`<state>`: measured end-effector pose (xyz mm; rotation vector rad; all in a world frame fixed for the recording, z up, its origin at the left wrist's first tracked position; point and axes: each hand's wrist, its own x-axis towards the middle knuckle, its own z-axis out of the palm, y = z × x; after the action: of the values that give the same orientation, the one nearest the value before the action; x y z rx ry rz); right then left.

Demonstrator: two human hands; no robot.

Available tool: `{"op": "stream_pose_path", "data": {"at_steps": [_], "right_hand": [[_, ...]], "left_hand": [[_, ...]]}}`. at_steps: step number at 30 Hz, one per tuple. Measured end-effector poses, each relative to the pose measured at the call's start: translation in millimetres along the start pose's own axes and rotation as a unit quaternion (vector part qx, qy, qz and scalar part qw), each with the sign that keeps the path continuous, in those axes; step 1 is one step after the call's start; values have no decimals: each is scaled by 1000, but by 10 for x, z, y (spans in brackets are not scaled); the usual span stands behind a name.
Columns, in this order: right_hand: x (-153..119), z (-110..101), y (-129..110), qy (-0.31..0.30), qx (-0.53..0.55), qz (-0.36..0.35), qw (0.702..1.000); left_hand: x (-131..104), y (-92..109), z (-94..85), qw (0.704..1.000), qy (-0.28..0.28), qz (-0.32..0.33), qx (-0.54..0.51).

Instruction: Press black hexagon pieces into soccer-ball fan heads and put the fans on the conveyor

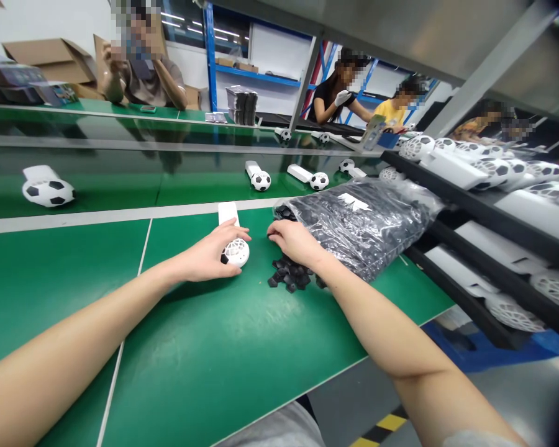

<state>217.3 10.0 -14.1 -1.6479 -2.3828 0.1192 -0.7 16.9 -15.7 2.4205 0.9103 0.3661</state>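
My left hand (212, 251) is curled round a white soccer-ball-shaped housing (237, 253) with an open lattice face, holding it on the green bench. Its flat white handle (228, 213) points away from me. Just to the right, my right hand (293, 241) has thumb and fingers pinched together above the loose black pentagon pieces (289, 275). Whatever sits in that pinch is too small to make out. A clear plastic bag (363, 223) full of black pieces lies beside my right wrist, its mouth towards the hand.
Beyond the bench edge, a green conveyor (186, 177) carries several soccer-ball units, one at the left (49, 189). At my right, black rack trays (475, 261) hold many white housings. Co-workers sit across the line, one at the far left (144, 81). A slanted metal post (498, 68) stands upper right.
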Motion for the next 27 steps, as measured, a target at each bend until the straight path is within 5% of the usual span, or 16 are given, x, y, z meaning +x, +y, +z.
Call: {"op": "stream_pose_path", "data": {"at_steps": [4, 7, 14, 27], "right_hand": [[-78, -64, -131, 15, 266, -105, 958], [-94, -8, -227, 10, 349, -143, 926], [-39, 199, -286, 44, 402, -107, 908], [-58, 188, -304, 31, 393, -80, 916]], "left_hand": [[-8, 16, -38, 1000, -19, 10, -13], [-8, 11, -41, 1000, -15, 16, -12], [16, 28, 1, 999, 15, 1, -28], [16, 87, 15, 999, 28, -33, -33]]}}
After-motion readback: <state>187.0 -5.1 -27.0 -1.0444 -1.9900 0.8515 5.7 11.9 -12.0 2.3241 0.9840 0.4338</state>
